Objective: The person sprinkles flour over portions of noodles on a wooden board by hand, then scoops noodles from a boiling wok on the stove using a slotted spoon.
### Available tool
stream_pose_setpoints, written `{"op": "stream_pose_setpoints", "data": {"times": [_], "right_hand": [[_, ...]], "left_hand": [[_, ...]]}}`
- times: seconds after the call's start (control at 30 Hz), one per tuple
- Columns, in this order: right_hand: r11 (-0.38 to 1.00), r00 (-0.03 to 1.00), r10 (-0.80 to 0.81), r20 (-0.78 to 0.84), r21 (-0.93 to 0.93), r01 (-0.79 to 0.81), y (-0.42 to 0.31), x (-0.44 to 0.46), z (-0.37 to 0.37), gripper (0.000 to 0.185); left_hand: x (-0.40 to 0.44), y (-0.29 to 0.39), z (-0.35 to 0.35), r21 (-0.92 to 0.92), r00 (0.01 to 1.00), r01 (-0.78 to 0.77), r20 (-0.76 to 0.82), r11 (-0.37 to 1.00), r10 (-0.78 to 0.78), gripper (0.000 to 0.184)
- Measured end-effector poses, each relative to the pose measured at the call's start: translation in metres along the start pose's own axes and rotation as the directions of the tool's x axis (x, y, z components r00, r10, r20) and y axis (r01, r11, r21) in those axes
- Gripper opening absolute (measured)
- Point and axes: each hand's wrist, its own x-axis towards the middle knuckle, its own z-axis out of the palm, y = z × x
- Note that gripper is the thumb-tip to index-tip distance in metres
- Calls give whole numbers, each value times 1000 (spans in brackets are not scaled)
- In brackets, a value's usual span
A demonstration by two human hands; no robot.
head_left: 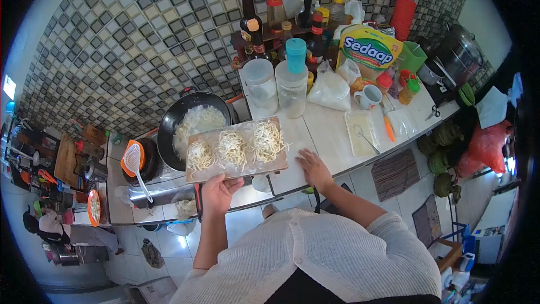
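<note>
My left hand [220,192] grips the near edge of a wooden board [239,173], its fingers partly hidden underneath. Three floury piles of raw noodles sit on the board: a left pile [200,155], a middle pile [231,146] and a right pile [269,140]. Behind the board's left part is a black wok [166,135] with pale noodles in whitish, foamy liquid [201,120]; the board overlaps its near rim in view. My right hand [313,169] rests on the tiled counter's front edge, fingers apart and holding nothing.
A white slotted ladle [133,159] lies left of the wok on an orange plate. Two clear canisters, including one [260,85], stand behind the board. Further right are a white mug [368,97], a tray with a spoon [361,133], an orange-handled knife [389,128] and scissors [433,112].
</note>
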Motion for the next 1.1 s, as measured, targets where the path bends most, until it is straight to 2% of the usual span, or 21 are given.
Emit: {"op": "stream_pose_setpoints", "data": {"times": [0.07, 0.1, 0.17, 0.3, 0.37, 0.4, 0.47, 0.5, 0.57, 0.6, 0.67, 0.77, 0.83, 0.87, 0.97, 1.1], "right_hand": [[987, 987, -150, 62, 70, 145, 7, -4, -9, 37], [986, 986, -152, 61, 71, 148, 13, -6, -11, 37], [954, 951, -276, 141, 160, 253, 27, -10, -19, 37], [962, 932, -272, 241, 73, 263, 49, -16, -39, 38], [955, 957, -251, 148, -124, 270, 53, -18, -51, 36], [953, 954, -257, 154, -121, 277, 58, -20, -52, 36], [972, 977, -211, 20, -98, 212, 66, -23, -50, 30], [972, 976, -215, 23, -94, 216, 68, -24, -47, 30], [993, 991, -121, -65, -11, 120, 72, -24, -42, 23], [992, 990, -126, -62, -10, 126, 70, -23, -43, 23], [998, 994, -26, -102, 54, 32, 61, -21, -41, 19], [991, 998, 1, -56, 136, 7, 55, -21, -39, 24], [994, 994, -56, -94, 84, 65, 56, -24, -38, 26], [993, 985, -109, -134, 32, 115, 56, -25, -37, 28], [993, 987, -108, -121, 31, 112, 46, -27, -48, 29], [991, 988, -117, -99, 47, 122, 43, -26, -38, 29]], "left_hand": [[6, -16, 6, 15, 998, 56, 23, 998, -57, 27], [10, -26, 9, 15, 998, 54, 22, 998, -54, 27], [18, -45, 13, -19, 994, 105, 42, 994, -104, 26], [28, -81, 31, -5, 992, 117, 56, 993, -116, 24], [33, -98, 35, -4, 992, 119, 44, 993, -119, 24], [35, -106, 38, -7, 992, 124, 39, 992, -124, 24], [41, -120, 41, -10, 991, 127, 33, 992, -126, 25], [44, -127, 42, -11, 992, 124, 28, 992, -124, 25], [52, -140, 44, 1, 994, 104, -14, 995, -104, 23], [56, -146, 43, -21, 994, 106, -9, 994, -106, 22], [63, -156, 41, -35, 995, 104, -6, 994, -104, 21], [73, -168, 44, -52, 996, 83, 17, 995, -82, 19], [82, -172, 42, -97, 993, 102, 67, 990, -95, 20], [87, -176, 42, -104, 993, 107, 66, 989, -100, 15], [101, -185, 44, -95, 994, 100, 53, 991, -95, 11], [110, -194, 47, -106, 986, 164, 27, 981, -162, 12]]}}
